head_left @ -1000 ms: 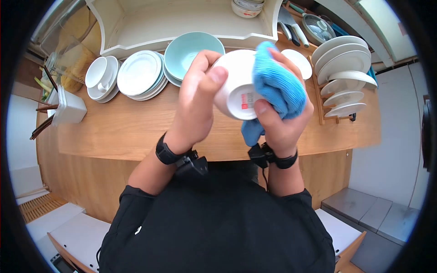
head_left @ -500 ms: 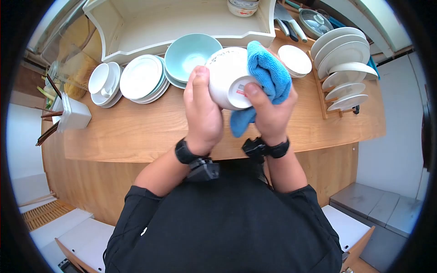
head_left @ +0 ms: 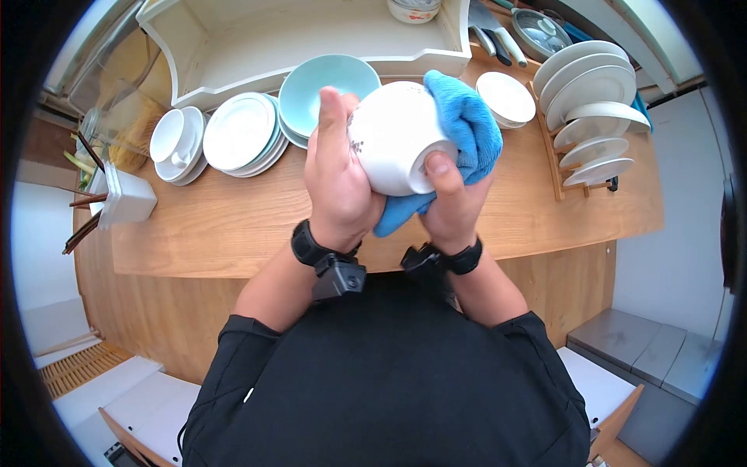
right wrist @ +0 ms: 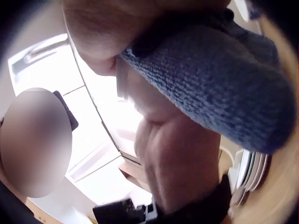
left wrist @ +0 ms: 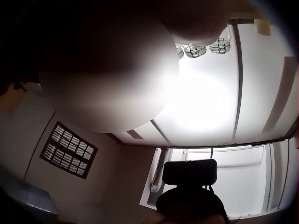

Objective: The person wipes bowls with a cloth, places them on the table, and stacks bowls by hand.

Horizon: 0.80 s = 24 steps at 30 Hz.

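Observation:
A white bowl with a small printed pattern is tipped on its side above the table, its base turned toward me. My left hand grips the bowl's left side, with part of the hand hidden behind it. On the other side, my right hand holds a blue cloth against the bowl, its thumb pressing at the base ring. A loose end of the cloth hangs below the bowl. In the right wrist view the ribbed cloth fills much of the picture.
Stacked plates, a cup and a light-green bowl line the back left. White bowls stand right of the hands, beside a wooden rack of plates. Knives lie behind; a chopstick holder stands far left.
The bowl has turned between my hands, so the red mark on its base no longer shows. Both hands have shifted slightly, and the cloth stays against the bowl's right side.

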{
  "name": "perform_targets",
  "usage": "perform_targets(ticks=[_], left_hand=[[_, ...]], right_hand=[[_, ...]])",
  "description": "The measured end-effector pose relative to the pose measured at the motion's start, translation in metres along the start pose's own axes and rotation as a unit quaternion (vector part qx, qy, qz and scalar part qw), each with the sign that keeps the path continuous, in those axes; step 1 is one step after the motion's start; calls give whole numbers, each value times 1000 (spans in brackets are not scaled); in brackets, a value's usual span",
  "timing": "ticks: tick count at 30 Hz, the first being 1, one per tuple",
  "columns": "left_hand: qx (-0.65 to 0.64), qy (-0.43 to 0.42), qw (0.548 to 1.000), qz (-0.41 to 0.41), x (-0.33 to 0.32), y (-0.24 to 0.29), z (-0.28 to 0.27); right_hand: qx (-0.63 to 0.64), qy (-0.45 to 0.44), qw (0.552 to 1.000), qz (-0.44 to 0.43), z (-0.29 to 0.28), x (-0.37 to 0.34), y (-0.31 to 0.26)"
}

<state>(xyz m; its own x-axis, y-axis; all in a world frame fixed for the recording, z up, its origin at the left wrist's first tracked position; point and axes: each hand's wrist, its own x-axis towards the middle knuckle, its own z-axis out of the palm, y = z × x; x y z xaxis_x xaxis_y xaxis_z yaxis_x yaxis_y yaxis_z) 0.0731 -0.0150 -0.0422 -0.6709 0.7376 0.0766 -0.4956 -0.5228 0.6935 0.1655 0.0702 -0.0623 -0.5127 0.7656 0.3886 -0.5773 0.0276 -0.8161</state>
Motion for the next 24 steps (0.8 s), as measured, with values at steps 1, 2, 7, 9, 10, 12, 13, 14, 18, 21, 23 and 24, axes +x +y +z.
perform_targets(ticks=[1,2,7,9,10,12,13,14,18,21,23,24], left_hand=[[26,-11,998,60,-1,-5,-2],[50,-22,991,120,-2,-11,-6],[21,-62,996,-52,-19,1,-16],[-11,-112,988,-103,-3,13,-24],[-44,-156,975,-153,2,17,-24],[-71,-123,969,-204,1,20,-15],[-6,-89,983,-161,2,19,-12],[58,-54,990,-116,2,18,-7],[-39,22,999,-28,-8,-2,-2],[-32,26,998,38,-21,-14,-1],[-95,-92,984,118,-24,-33,-30],[-95,-92,984,119,-29,-29,-27]], right_hand=[[26,33,999,7,11,-5,-1],[26,34,999,5,10,-7,-2],[-85,-82,991,-58,-28,14,-21],[-211,-256,932,-148,-36,38,-44],[-255,-339,888,-179,-35,46,-49],[-256,-337,890,-172,-27,43,-48],[-256,-339,888,-173,-26,42,-47],[-267,-320,889,-188,-27,41,-45],[-196,-168,950,-174,-24,28,-25],[5,-50,998,-37,-7,1,-4],[38,-41,998,-28,-11,-3,2],[35,-70,997,-9,-16,-4,2]])
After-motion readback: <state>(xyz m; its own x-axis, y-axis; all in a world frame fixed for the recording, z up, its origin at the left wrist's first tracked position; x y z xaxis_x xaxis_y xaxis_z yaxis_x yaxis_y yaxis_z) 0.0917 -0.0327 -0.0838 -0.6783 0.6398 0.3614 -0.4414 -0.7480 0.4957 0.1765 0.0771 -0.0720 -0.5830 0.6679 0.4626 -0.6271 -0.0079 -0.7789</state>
